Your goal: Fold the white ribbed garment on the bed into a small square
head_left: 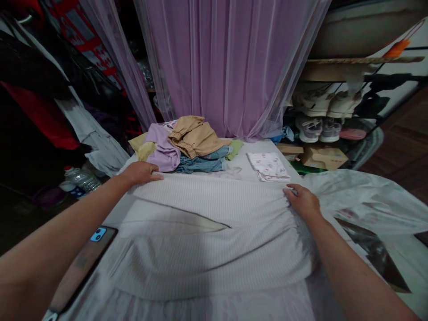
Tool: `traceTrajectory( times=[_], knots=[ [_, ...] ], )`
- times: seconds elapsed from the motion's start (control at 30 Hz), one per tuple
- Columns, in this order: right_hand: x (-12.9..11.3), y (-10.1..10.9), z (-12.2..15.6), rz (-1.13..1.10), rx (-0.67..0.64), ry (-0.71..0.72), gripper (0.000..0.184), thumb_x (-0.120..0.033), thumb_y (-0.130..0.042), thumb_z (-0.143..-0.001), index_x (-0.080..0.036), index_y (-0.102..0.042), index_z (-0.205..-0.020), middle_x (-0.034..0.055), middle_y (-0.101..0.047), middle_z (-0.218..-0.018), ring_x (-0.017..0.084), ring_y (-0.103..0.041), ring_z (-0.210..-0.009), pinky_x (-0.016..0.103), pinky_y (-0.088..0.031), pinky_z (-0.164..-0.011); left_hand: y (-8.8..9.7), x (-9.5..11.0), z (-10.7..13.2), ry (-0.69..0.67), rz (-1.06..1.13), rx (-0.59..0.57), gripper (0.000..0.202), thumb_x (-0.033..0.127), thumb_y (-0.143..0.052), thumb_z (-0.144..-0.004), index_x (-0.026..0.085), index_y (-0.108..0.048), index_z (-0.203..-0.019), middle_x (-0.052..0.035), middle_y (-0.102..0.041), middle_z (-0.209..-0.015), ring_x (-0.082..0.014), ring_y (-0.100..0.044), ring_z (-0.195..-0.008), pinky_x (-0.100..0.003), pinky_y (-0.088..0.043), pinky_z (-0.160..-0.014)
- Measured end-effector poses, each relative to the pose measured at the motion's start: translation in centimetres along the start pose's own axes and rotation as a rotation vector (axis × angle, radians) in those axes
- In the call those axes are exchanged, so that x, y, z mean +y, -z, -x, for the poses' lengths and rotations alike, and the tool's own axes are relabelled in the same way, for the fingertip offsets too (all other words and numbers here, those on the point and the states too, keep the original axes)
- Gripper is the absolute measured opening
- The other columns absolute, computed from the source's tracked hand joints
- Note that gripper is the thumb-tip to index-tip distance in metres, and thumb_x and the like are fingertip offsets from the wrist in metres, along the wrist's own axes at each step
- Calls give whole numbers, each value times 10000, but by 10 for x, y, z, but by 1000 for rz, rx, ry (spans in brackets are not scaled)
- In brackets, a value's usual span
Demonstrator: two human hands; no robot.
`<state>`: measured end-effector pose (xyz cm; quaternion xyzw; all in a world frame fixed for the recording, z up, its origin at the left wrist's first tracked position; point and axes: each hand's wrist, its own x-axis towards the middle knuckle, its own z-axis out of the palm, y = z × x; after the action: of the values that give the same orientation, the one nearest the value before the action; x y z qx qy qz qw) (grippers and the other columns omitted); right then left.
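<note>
A pair of light grey, finely striped trousers (214, 263) lies spread sideways across the white surface in front of me. Its two legs point left, with a gap between them, and the gathered waist is at the right. My left hand (142, 173) pinches the far leg near its cuff. At the far corner of the waist, my right hand (302, 200) grips the fabric between thumb and fingers. Just beyond the trousers, a folded white printed cloth (268, 167) lies near my right hand. A heap of clothes, with tan trousers (197, 136) on top, sits past my left hand.
A phone (83, 267) lies under my left forearm. Purple curtains (217, 67) hang behind the surface. Shoes (310, 129) and cardboard boxes (324, 157) stand at the right, near a clear plastic sheet (374, 200). Plastic bottles (82, 178) stand low at the left.
</note>
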<state>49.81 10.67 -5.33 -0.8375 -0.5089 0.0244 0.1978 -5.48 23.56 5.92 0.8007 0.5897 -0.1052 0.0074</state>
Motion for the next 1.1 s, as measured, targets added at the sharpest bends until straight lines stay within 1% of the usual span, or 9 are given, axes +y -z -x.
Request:
traceTrajectory(
  times=[0.13, 0.27, 0.33, 0.4, 0.5, 0.6, 0.7, 0.97, 1.1],
  knots=[
    [-7, 0, 4, 58, -61, 17, 454, -432, -482, -883, -171, -669, -1204, 146, -700, -1113, 290, -651, -996, 368, -493, -813, -28, 13, 3, 45, -69, 79, 333, 472, -536, -854, 232, -687, -1030, -107, -718, -1036, -276, -641, -990, -335, -449, -817],
    [-38, 5, 17, 90, 68, 127, 471, -395, -456, -915, -154, -608, -1290, 179, -599, -1319, 321, -576, -1169, 445, -464, -945, -66, 49, 18, -31, 40, 308, 363, 257, -432, -898, 179, -650, -1176, -137, -658, -1225, -263, -604, -1123, -382, -446, -972],
    [-80, -1, 32, 22, 103, 244, 457, -338, -408, -938, -149, -585, -1315, 157, -545, -1405, 292, -503, -1279, 451, -401, -1051, -81, 77, 23, -138, 161, 360, 431, 315, -367, -947, 157, -612, -1265, -134, -635, -1298, -246, -560, -1220, -383, -403, -1066],
    [-136, -16, 56, -51, -12, 407, 475, -304, -359, -961, -137, -538, -1368, 145, -487, -1473, 247, -426, -1364, 420, -332, -1124, -92, 105, 24, -227, 203, 304, 487, 376, -332, -972, 170, -557, -1353, -118, -556, -1423, -246, -490, -1322, -420, -356, -1124],
    [-216, -43, 96, -87, -299, 622, 521, -352, -336, -989, -187, -412, -1477, 108, -347, -1577, 256, -288, -1453, 517, -220, -1170, -102, 132, 21, -102, 168, 223, 535, 419, -306, -987, 198, -463, -1449, -114, -397, -1554, -296, -358, -1428, -524, -295, -1146],
    [-252, -60, 115, -61, -454, 735, 571, -446, -306, -1000, -185, -359, -1506, 103, -277, -1607, 260, -218, -1482, 567, -139, -1180, -104, 126, 19, 74, 111, 205, 570, 466, -289, -988, 236, -382, -1501, -105, -317, -1594, -321, -288, -1460, -590, -251, -1141],
    [-232, -56, 111, -5, -471, 704, 629, -524, -274, -994, -192, -324, -1526, 99, -219, -1625, 256, -167, -1497, 565, -94, -1188, -103, 103, 18, 166, 107, 156, 596, 493, -255, -985, 246, -341, -1521, -96, -296, -1604, -321, -269, -1467, -598, -246, -1137],
    [-89, -11, 72, 261, -340, 356, 619, -510, -225, -1003, -198, -326, -1528, 108, -239, -1620, 250, -189, -1491, 540, -136, -1179, -111, 82, 14, 207, 92, 183, 635, 531, -262, -965, 230, -354, -1517, -113, -306, -1599, -327, -274, -1462, -562, -232, -1143],
    [-58, -6, 67, 324, -247, 247, 582, -473, -224, -1012, -200, -359, -1508, 107, -278, -1607, 244, -233, -1473, 553, -166, -1163, -120, 70, 8, 223, 69, 242, 639, 512, -301, -953, 194, -390, -1499, -143, -360, -1569, -345, -332, -1427, -537, -277, -1121]
  ],
)
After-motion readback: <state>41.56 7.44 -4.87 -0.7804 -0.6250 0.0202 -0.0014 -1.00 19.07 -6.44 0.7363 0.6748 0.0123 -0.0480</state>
